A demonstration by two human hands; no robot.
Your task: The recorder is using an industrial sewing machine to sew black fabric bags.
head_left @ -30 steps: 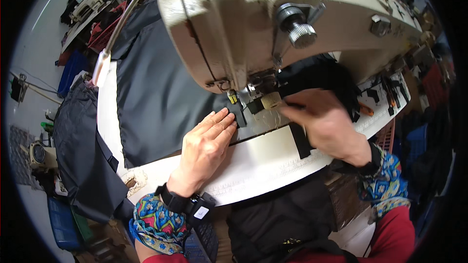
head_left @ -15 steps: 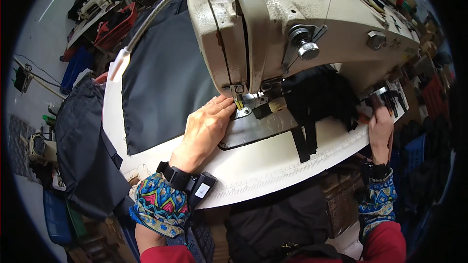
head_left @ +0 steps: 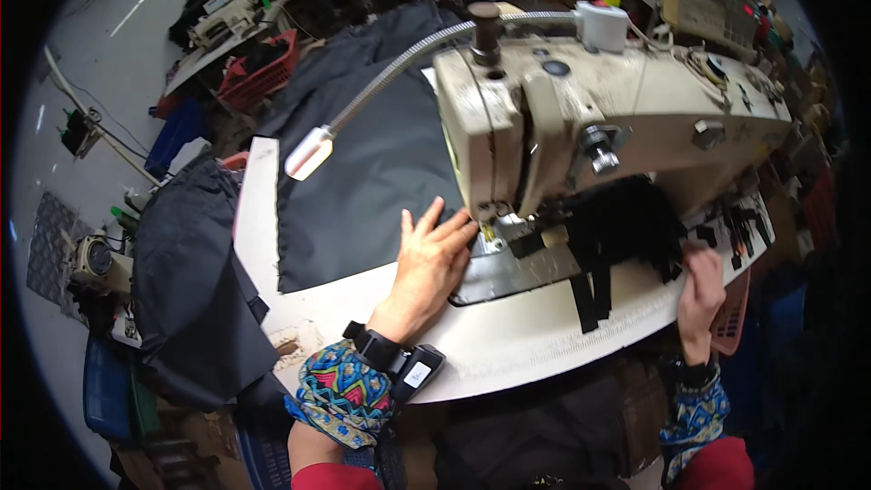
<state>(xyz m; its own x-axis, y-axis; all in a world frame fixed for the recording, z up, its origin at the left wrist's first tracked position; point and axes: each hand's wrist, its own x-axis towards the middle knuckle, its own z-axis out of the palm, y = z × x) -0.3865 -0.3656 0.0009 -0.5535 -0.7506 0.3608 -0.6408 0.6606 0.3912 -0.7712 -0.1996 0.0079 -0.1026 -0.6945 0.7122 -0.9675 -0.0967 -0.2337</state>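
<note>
My left hand (head_left: 428, 263) lies with fingers spread on the near right edge of a large black fabric panel (head_left: 372, 163), fingertips beside the presser foot (head_left: 493, 238) of a cream sewing machine (head_left: 535, 82). The panel runs flat across the white table to the left of the machine. My right hand (head_left: 701, 290) is at the table's right edge, next to a pile of black strips (head_left: 626, 222) under the machine arm. Its fingers are curled together and slightly blurred; what they hold, if anything, I cannot make out. Two strip ends (head_left: 592, 299) hang toward the front edge.
A bendable lamp (head_left: 310, 152) arches over the panel. Small black pieces and tools (head_left: 739, 227) lie at the table's right end. Dark fabric (head_left: 195, 281) drapes off the left side. A ruler scale (head_left: 562, 349) runs along the front edge. A pink basket (head_left: 731, 313) stands below right.
My right hand has drawn back from the tools at the table's right end toward the pile of strips. My left hand's fingers have spread wider. The whole view has shifted upward.
</note>
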